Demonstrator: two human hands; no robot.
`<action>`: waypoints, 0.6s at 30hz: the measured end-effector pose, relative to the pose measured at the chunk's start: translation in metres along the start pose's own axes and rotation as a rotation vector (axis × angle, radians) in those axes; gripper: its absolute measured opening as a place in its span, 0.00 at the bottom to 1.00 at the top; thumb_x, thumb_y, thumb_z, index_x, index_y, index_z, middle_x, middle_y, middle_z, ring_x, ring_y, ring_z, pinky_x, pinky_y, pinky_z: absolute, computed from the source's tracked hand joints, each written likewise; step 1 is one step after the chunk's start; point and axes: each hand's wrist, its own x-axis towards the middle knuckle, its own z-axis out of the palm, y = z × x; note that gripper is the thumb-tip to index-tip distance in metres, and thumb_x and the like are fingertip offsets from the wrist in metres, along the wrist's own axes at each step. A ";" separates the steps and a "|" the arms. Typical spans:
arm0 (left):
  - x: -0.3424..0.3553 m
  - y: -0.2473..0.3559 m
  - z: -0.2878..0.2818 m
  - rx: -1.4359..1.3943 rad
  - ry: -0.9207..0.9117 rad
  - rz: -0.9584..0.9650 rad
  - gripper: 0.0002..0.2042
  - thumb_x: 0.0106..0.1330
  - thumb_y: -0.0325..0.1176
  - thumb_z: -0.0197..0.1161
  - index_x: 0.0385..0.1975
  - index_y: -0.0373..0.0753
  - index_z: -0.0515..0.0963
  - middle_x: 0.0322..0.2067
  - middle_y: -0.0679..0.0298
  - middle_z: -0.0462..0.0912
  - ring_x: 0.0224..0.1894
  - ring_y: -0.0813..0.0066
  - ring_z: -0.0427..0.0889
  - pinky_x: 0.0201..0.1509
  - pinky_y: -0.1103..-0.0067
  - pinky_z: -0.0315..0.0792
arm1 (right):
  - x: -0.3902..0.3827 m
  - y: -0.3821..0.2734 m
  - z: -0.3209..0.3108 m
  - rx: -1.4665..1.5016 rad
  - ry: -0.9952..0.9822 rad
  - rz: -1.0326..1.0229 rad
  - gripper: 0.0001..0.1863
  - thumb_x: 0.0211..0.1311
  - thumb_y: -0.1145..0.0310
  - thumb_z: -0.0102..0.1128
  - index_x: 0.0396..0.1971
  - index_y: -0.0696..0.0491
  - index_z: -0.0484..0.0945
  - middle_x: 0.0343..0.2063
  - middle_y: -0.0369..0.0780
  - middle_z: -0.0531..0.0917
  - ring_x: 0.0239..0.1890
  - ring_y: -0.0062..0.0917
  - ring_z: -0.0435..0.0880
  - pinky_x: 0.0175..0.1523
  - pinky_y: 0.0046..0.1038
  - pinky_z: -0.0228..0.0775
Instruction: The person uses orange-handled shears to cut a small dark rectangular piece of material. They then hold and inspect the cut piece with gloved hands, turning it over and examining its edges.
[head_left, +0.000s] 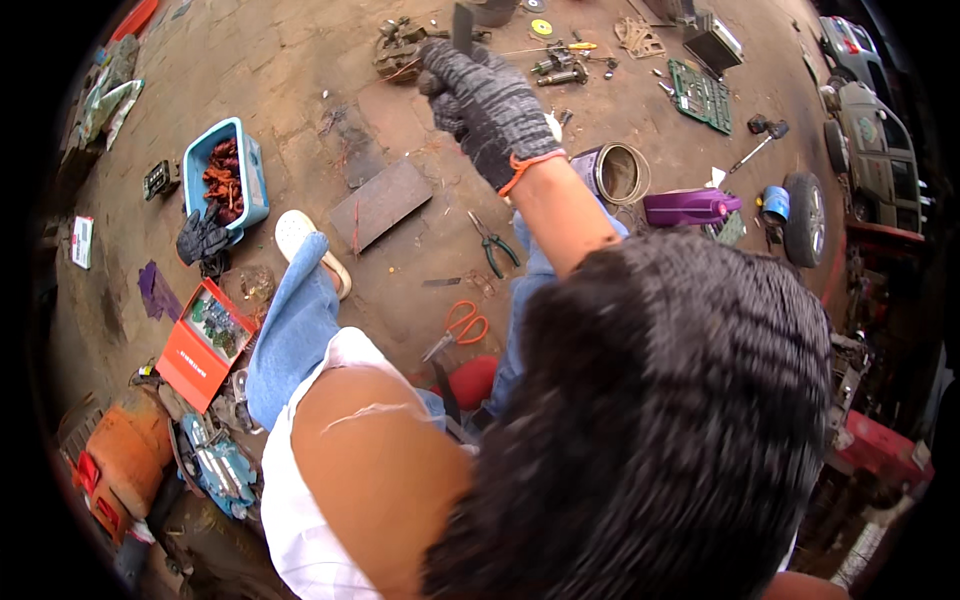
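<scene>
worn brown concrete floor [300, 60] strewn with tools and scrap.

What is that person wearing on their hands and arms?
One hand shows, in a thick knitted glove of speckled dark grey and black, with an orange band at the cuff. Which hand it is cannot be told for sure. The forearm behind it is bare, with no sleeve. At the shoulder there is a white sleeveless top. The other hand is out of view.
</scene>
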 end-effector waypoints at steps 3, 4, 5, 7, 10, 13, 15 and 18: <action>0.003 -0.002 0.001 -0.043 0.072 0.002 0.11 0.54 0.36 0.57 0.30 0.33 0.76 0.28 0.54 0.77 0.29 0.64 0.76 0.35 0.74 0.69 | 0.002 -0.002 0.000 0.107 0.051 0.070 0.07 0.54 0.68 0.57 0.28 0.54 0.71 0.16 0.33 0.72 0.11 0.12 0.62 0.15 0.15 0.51; -0.004 -0.005 0.004 -0.074 0.110 -0.034 0.11 0.54 0.36 0.57 0.30 0.33 0.76 0.28 0.53 0.77 0.28 0.64 0.76 0.35 0.74 0.69 | 0.000 0.011 0.005 0.030 0.031 -0.032 0.07 0.53 0.68 0.57 0.28 0.53 0.71 0.16 0.33 0.71 0.10 0.13 0.61 0.14 0.15 0.51; -0.003 -0.005 0.003 -0.123 0.166 -0.022 0.12 0.54 0.36 0.57 0.30 0.33 0.76 0.27 0.53 0.77 0.28 0.64 0.76 0.34 0.73 0.69 | -0.004 0.006 0.009 -0.007 0.065 -0.121 0.06 0.54 0.68 0.57 0.28 0.53 0.71 0.16 0.33 0.71 0.11 0.13 0.62 0.14 0.15 0.51; -0.006 -0.008 0.005 -0.269 0.339 -0.066 0.12 0.54 0.37 0.57 0.29 0.34 0.77 0.27 0.53 0.77 0.28 0.63 0.76 0.34 0.73 0.69 | -0.015 0.010 0.025 -0.060 0.113 -0.256 0.06 0.55 0.67 0.56 0.28 0.53 0.71 0.16 0.32 0.71 0.11 0.12 0.63 0.14 0.15 0.52; 0.028 -0.019 0.007 -0.689 0.661 -0.079 0.12 0.54 0.38 0.57 0.28 0.34 0.78 0.26 0.52 0.78 0.27 0.62 0.76 0.33 0.72 0.69 | -0.012 -0.001 0.002 -0.132 0.141 -0.485 0.07 0.56 0.66 0.55 0.30 0.54 0.71 0.17 0.33 0.73 0.12 0.11 0.64 0.15 0.13 0.52; 0.029 -0.032 0.029 -1.283 0.849 -0.238 0.10 0.58 0.33 0.55 0.32 0.33 0.77 0.29 0.59 0.79 0.24 0.73 0.76 0.28 0.80 0.69 | -0.030 0.006 0.029 -0.122 0.099 -0.622 0.05 0.57 0.69 0.54 0.31 0.53 0.72 0.19 0.33 0.75 0.16 0.11 0.67 0.19 0.14 0.56; 0.035 -0.032 0.020 -1.688 0.892 -0.255 0.10 0.59 0.30 0.54 0.39 0.34 0.74 0.32 0.64 0.79 0.20 0.81 0.74 0.22 0.86 0.66 | -0.038 0.017 0.030 -0.160 0.067 -0.613 0.03 0.56 0.73 0.54 0.31 0.53 0.72 0.20 0.33 0.76 0.20 0.12 0.69 0.23 0.14 0.59; 0.044 -0.040 0.008 -2.087 0.982 -0.159 0.14 0.59 0.29 0.54 0.45 0.36 0.70 0.32 0.62 0.79 0.17 0.84 0.69 0.16 0.87 0.61 | -0.045 0.026 0.030 -0.255 -0.074 -0.662 0.06 0.54 0.77 0.55 0.32 0.55 0.71 0.25 0.35 0.76 0.26 0.14 0.73 0.31 0.16 0.66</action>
